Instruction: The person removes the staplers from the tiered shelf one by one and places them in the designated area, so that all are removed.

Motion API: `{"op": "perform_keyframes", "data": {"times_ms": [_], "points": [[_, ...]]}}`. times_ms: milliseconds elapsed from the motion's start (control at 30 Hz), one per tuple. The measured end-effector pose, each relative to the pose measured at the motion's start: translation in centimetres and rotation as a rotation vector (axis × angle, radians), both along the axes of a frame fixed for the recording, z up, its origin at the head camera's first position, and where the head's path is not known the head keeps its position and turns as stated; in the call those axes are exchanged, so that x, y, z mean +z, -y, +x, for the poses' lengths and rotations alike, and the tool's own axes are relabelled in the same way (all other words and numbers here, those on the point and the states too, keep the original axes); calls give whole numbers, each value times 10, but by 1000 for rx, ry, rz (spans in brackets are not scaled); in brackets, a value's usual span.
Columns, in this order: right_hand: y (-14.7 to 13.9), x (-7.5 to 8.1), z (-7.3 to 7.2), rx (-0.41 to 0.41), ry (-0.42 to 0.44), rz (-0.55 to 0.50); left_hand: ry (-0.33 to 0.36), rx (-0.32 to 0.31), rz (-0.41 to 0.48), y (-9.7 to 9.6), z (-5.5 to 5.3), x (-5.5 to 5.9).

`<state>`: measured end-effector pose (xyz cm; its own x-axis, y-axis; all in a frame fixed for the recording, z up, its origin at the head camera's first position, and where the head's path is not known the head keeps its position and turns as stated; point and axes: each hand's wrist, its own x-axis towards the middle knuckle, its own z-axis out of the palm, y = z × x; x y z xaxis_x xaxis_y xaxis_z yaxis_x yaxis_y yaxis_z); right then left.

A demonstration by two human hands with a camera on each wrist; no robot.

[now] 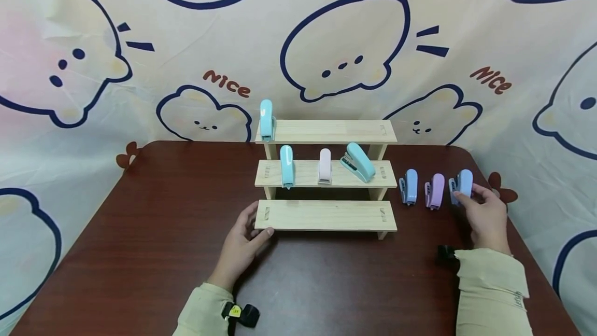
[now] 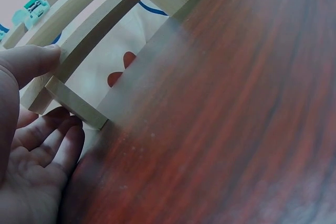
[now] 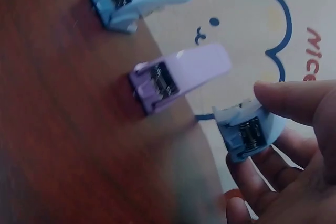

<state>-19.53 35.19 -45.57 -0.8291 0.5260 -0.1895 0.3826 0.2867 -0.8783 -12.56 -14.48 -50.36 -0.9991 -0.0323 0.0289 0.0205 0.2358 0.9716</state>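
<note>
In the head view, my left hand [image 1: 241, 245] grips the left end of a three-step wooden rack [image 1: 326, 215] at its lowest step. The left wrist view shows the thumb [image 2: 34, 61] on the step's edge, with the other fingers bent beside the leg. At the right, my right hand [image 1: 487, 217] pinches a blue stapler [image 1: 464, 182] between thumb and fingers. The right wrist view has this blue stapler [image 3: 249, 132] with its hinge end toward the camera. Left of it stand a purple stapler [image 1: 436, 191] and another blue stapler [image 1: 410, 187], both upright on the table.
A teal stapler [image 1: 266, 120] stands on the top step's left end. The middle step bears a teal stapler [image 1: 287, 166], a pale lilac stapler [image 1: 324, 165] and a slanted teal stapler [image 1: 359, 163]. A printed cloth [image 1: 345, 40] hangs behind the brown table [image 1: 163, 232].
</note>
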Motion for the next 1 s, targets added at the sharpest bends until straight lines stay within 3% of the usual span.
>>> {"op": "perform_keyframes", "data": {"times_ms": [133, 267, 767, 900, 1000], "points": [[-6, -10, 1, 51, 46, 47, -5, -2, -5, 0, 0, 0], [-7, -19, -1, 50, 60, 72, -1, 0, -3, 1, 1, 0], [-5, -21, -4, -83, 25, 67, 3, -5, -7, -1, -1, 1], [-4, -18, -3, -109, -8, 11, 0, -2, 1, -1, -1, 1], [-2, -11, -2, -161, -71, -107, 0, 1, -5, 0, -1, 1]]}}
